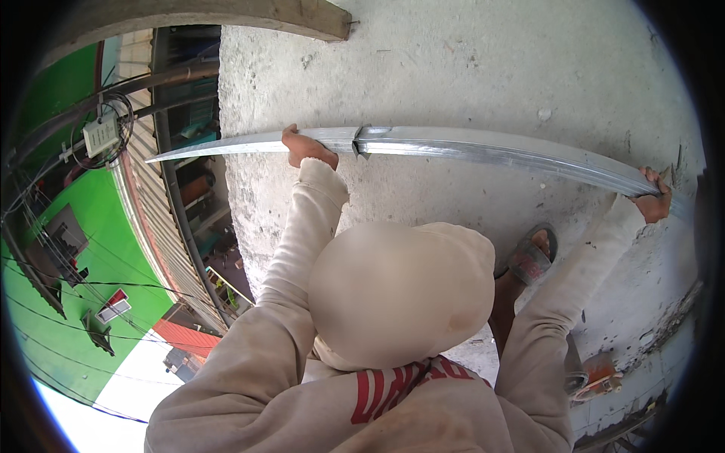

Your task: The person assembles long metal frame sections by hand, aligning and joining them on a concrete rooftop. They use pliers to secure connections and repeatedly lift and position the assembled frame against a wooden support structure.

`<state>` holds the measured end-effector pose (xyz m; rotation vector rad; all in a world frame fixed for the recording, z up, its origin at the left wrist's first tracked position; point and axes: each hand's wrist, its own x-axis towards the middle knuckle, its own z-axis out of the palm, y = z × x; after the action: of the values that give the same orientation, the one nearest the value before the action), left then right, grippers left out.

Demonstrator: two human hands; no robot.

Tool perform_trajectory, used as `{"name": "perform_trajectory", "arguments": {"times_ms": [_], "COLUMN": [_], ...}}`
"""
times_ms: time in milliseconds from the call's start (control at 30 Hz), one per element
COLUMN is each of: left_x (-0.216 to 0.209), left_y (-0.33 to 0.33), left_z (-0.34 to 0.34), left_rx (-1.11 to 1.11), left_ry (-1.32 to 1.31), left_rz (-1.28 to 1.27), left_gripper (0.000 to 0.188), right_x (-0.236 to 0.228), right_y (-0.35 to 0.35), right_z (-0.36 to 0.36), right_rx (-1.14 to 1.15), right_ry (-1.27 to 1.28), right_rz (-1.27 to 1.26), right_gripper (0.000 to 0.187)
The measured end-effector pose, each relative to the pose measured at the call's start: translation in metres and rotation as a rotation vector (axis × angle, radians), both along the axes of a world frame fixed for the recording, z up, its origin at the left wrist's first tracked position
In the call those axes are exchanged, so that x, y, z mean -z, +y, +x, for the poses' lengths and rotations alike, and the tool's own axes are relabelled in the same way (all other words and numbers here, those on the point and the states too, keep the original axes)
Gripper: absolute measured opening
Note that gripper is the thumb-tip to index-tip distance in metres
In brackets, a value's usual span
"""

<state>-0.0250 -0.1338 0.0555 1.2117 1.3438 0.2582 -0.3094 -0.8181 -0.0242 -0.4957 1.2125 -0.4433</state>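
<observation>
Long, thin silvery metal channels [476, 143] stretch from left to right in front of a rough pale concrete surface. Toward the left, a short dark-edged band or bracket [361, 141] wraps round them, and a narrower length runs on to a point at the far left. My left hand [308, 149] is closed round this narrower part, just left of the band. Near the right end, my right hand [654, 198] grips the bundle with its fingers curled over the edge. How many lengths lie together I cannot tell.
Rough concrete [453, 68] fills the middle. A beam [302, 16] crosses the upper left. On the left are a corrugated roof [155, 204], a grey box with cables [101, 136] and a green wall [98, 234]. A sandalled foot [532, 257] and an orange-brown object [600, 371] lie lower right.
</observation>
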Motion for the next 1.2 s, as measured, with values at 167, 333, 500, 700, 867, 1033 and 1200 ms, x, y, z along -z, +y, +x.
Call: {"name": "perform_trajectory", "arguments": {"times_ms": [167, 333, 500, 700, 867, 1033, 1200], "left_x": [0.014, 0.015, 0.016, 0.027, 0.025, 0.015, 0.03], "left_y": [-0.004, -0.013, -0.012, -0.013, -0.017, -0.037, 0.005], "left_z": [-0.003, 0.001, -0.005, -0.002, 0.001, 0.01, 0.005], "left_rx": [0.012, 0.009, 0.03, 0.055, 0.115, 0.144, 0.597], "left_ry": [0.052, 0.111, 0.087, 0.11, 0.173, 0.374, 0.628], "left_rz": [0.05, 0.103, 0.13, 0.255, 0.267, 0.455, 0.675], "left_gripper": [0.069, 0.069, 0.07, 0.065, 0.068, 0.065, 0.068], "right_x": [-0.002, 0.004, 0.02, 0.019, 0.007, 0.009, 0.018], "right_y": [0.034, 0.029, 0.097, 0.128, 0.113, 0.123, 0.111], "right_z": [0.018, 0.014, 0.049, 0.068, 0.057, 0.071, 0.088], "right_rx": [0.076, 0.052, 0.261, 0.392, 0.332, 0.397, 0.449], "right_ry": [0.064, 0.033, 0.019, 0.112, 0.182, 0.113, 0.203], "right_rz": [-0.016, -0.01, -0.506, -0.509, -0.307, -0.468, -0.431], "right_gripper": [0.012, 0.013, 0.014, 0.017, 0.02, 0.018, 0.017]}}
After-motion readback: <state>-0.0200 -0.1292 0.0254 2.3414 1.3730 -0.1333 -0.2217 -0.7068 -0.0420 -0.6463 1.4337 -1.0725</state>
